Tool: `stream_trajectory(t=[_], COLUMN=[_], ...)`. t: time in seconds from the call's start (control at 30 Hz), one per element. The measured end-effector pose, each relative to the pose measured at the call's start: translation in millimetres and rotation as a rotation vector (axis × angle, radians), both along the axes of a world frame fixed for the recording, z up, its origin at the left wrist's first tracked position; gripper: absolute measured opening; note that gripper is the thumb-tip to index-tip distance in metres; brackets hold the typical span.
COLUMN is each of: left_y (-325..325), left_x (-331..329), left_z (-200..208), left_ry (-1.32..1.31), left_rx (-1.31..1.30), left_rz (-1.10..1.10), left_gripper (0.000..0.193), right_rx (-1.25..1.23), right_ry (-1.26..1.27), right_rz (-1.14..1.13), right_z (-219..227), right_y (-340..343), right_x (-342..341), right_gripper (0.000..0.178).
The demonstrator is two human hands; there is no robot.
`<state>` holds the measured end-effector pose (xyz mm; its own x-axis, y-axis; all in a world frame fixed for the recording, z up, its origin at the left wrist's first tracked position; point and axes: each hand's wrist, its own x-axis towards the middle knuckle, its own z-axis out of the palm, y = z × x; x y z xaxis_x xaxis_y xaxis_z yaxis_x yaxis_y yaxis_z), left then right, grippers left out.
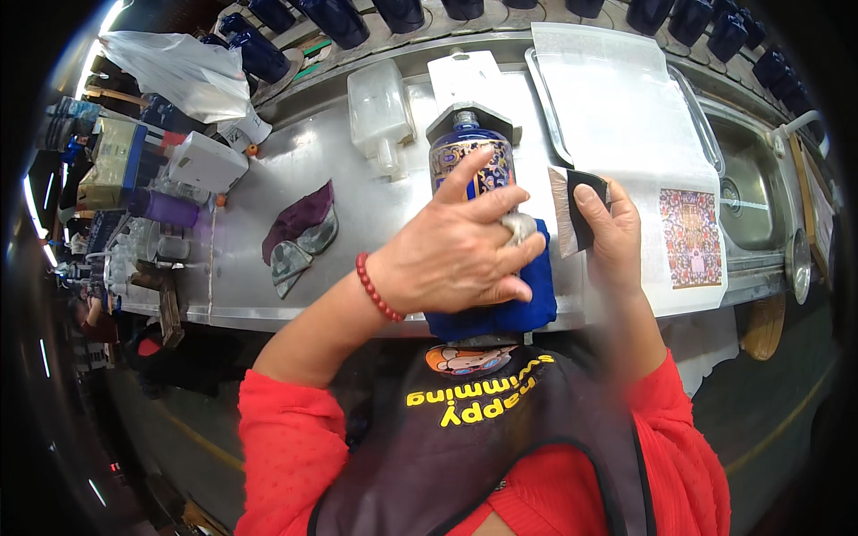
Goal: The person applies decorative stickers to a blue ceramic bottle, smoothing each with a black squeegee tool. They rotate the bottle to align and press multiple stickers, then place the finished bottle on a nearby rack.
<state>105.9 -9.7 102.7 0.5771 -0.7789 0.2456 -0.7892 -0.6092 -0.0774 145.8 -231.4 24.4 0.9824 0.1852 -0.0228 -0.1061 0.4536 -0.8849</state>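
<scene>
A dark blue bottle (469, 147) with a gold and coloured pattern sits at the middle of the metal bench, its neck pointing away from me. My left hand (460, 246) is over the near part of the bottle, fingers spread, with a small crumpled whitish wad (518, 230) between two of them. Beneath that hand lies a folded blue cloth (509, 314) at the bench's front edge. To the right, my right hand (611, 228) pinches a flat black scraper (579, 214) with a thin brownish-grey edge piece, thumb on top. This hand is apart from the bottle.
White sheets (617, 116) cover a tray on the right, beside a patterned decal (690, 237). A sink (746, 196) is farther right. A clear square bottle (379, 112) and a purple-grey cloth (304, 230) lie left. Several blue bottles (335, 22) line the far conveyor.
</scene>
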Motion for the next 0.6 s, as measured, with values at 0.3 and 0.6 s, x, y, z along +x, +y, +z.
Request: stream_trajectory(t=[0.3, 0.6], left_y=[-1, 10], left_x=[-87, -107], left_z=[-41, -91], left_ry=[0.005, -0.004], left_rx=[-0.293, -0.696], left_rz=[0.158, 0.626], left_gripper=[0.044, 0.079], right_rx=[-0.114, -0.708], right_ry=[-0.137, -0.989], right_rz=[0.189, -0.066], right_z=[6, 8], right_y=[21, 5], right_x=[-35, -43], right_gripper=[0.019, 0.022])
